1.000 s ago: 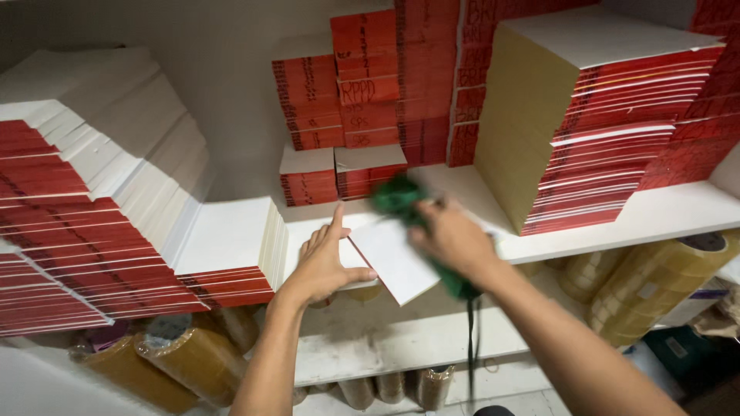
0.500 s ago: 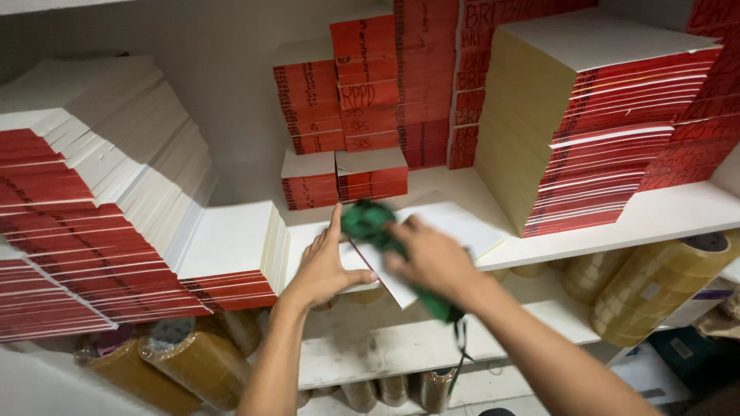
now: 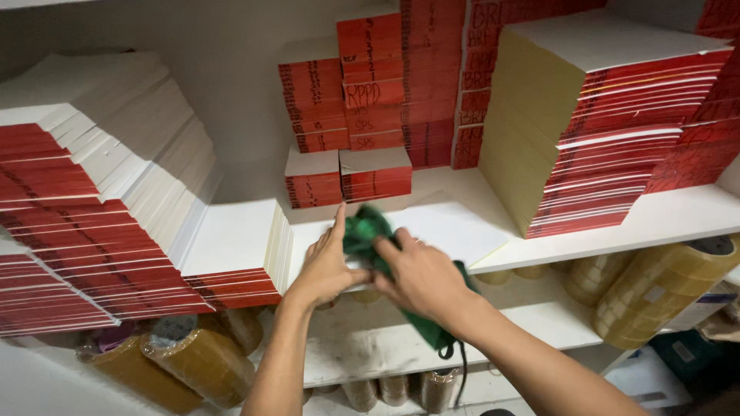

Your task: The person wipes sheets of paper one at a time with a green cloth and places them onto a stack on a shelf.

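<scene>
Head view, what are your hands doing?
— My right hand (image 3: 420, 273) is closed around a green cloth (image 3: 368, 231), pressing it on the white shelf (image 3: 655, 216).
— And the left?
— My left hand (image 3: 327, 262) lies open, fingers spread, flat on the white booklet (image 3: 455, 227) beside the cloth.

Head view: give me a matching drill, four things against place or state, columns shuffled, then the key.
Things:
1. green cloth
2. left hand
3. brown tape rolls
4. small red-spined stack

Places or states:
A. under the shelf, lower right
B. bunched in the right hand
C. at the back of the shelf, white top
D. pressed flat on the shelf edge, index finger pointing up

Pairs: 1-B, 2-D, 3-A, 4-C
</scene>
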